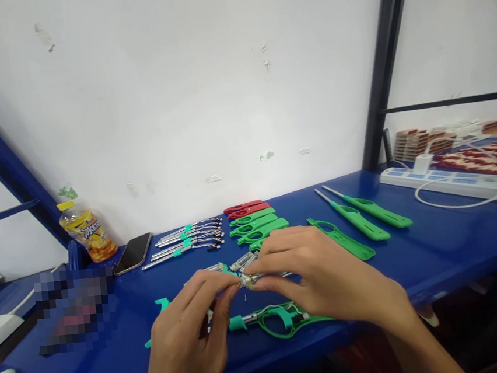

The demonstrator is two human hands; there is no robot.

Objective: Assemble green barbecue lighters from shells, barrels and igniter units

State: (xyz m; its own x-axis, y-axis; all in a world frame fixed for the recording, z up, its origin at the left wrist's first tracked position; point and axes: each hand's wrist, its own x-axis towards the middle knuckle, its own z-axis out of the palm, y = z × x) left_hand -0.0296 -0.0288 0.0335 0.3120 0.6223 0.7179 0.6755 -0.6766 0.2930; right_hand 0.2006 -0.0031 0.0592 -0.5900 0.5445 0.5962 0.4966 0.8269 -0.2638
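Note:
My right hand (322, 273) is closed, its thumb and fingers pinching a small clear lighter part (249, 279) with a metal end. At the tip of that part, the thumb and forefinger of my left hand (191, 321) press together; whatever is between them is too small to make out. Below the hands lies a green lighter shell half (273, 329), with a metal tube, teal pieces and wires in it. Several clear fuel tanks (241, 261) rest just behind my fingers, partly covered. A tiny metal pin (246, 297) is on the blue table (153, 289).
Metal lighter tubes with wires (187, 239) lie in a row behind. Near the wall are red shell halves (244, 209) and green ones (261, 230). Closed green lighters (359, 220) lie to the right, before a power strip (445, 182). A bottle (89, 232) and phone (134, 253) are at left.

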